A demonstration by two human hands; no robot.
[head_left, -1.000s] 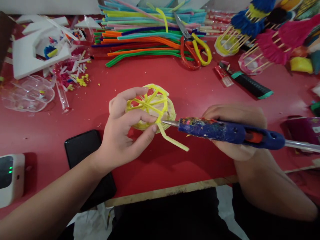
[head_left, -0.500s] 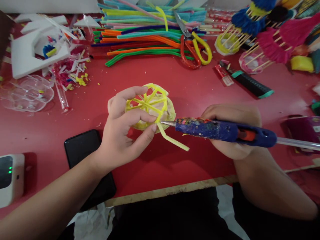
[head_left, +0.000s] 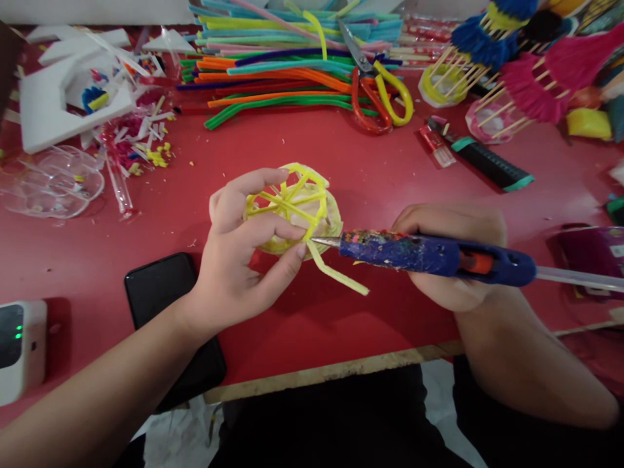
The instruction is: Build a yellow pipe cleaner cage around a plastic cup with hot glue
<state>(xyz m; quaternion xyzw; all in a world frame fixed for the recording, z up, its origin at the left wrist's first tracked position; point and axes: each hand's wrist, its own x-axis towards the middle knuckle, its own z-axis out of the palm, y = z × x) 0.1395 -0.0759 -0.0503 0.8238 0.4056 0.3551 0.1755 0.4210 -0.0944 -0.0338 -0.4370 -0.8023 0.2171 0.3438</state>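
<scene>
My left hand (head_left: 251,244) pinches a round yellow pipe-cleaner frame (head_left: 292,201) with spokes, holding its near rim between thumb and fingers. A pale round base shows beneath the spokes. One loose yellow pipe-cleaner end (head_left: 338,276) hangs from the rim toward the lower right. My right hand (head_left: 453,227) is wrapped round a blue glue gun (head_left: 404,252), whose body hides most of the fingers. The gun lies level, and its metal nozzle touches or nearly touches the rim beside my left fingertips. A clear glue stick (head_left: 580,278) sticks out of its back end.
Behind lie a pile of coloured pipe cleaners (head_left: 287,81) and scissors (head_left: 373,91). A cutter knife (head_left: 492,164) and stick-and-ruffle models (head_left: 531,91) are at right. Foam pieces (head_left: 43,104) and scraps stand far left. A black phone (head_left: 163,286) rests under my left forearm, near a white device (head_left: 22,351).
The glue gun has shifted very slightly left, its nozzle still at the same spot on the rim. My left hand and the yellow frame look still.
</scene>
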